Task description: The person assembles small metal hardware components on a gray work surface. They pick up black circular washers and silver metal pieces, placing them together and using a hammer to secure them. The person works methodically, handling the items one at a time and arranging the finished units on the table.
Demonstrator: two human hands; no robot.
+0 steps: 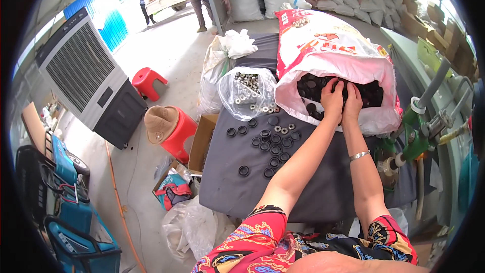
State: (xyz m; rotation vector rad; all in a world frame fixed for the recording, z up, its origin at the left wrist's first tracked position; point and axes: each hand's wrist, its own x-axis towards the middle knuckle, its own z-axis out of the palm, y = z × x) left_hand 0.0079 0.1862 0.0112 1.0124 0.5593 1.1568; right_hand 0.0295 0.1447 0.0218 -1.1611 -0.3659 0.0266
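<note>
Both my hands reach into the mouth of a large white, pink and red woven sack (333,68) lying on its side. Many black round parts (310,85) fill its opening. My left hand (332,98) is closed, fingers curled among those parts. Right beside it, my right hand (352,102) is closed too, its fingertips against the black pieces. What either hand grips is hidden by the fingers. Left of my forearms, several black rings (275,150) and a few small pale metal rings (284,131) lie loose on the dark grey tabletop (230,182).
A clear plastic bag (247,93) of small metal rings stands beside the sack. Red stools (183,134), a cardboard box (204,136) and an air cooler (93,81) are to the left. Green metal machinery (417,134) borders the right. Two people stand far back.
</note>
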